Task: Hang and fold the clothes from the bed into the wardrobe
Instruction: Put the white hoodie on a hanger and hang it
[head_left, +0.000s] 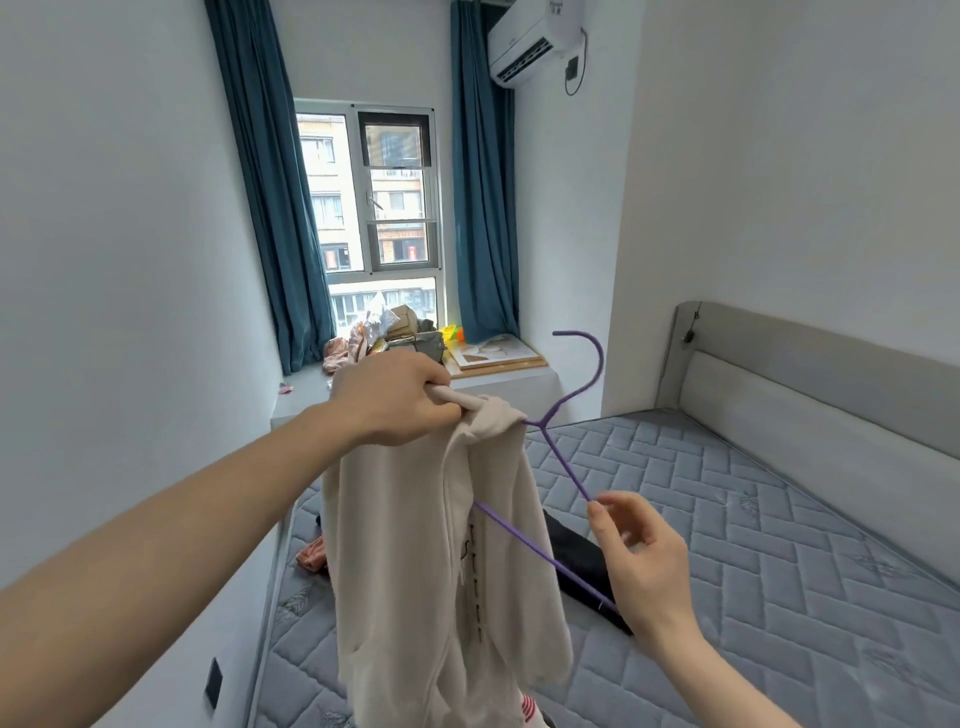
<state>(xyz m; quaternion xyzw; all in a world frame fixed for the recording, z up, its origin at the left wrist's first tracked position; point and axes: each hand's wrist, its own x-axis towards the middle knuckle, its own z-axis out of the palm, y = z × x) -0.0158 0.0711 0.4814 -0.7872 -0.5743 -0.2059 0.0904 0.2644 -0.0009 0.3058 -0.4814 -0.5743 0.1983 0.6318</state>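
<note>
Head cam, looking down over the bed (779, 519); left hand (400, 397) raised mid-frame, fingers curled tight round a bunched top edge of a cream hoodie (415, 545), which hangs down from that fist over the mattress edge; purple hanger (563, 457) tilted, hook up and to the right, one arm tucked inside the hoodie's neck, lower bar crossing the fabric front; right hand (641, 561) at the hanger's lower right end, fingers loosely curled, thumb and forefinger near the wire; can't tell if they actually pinch it, though the corner seems to pass under the palm. On the quilted grey mattress behind: a black garment (582, 561) just beside the hoodie, a pink one (311, 556) to its left. Bkgd: window (384, 208) w/ teal curtains (270, 208), cluttered sill, AC unit (535, 47) up high, grey headboard (805, 384) at right.
</note>
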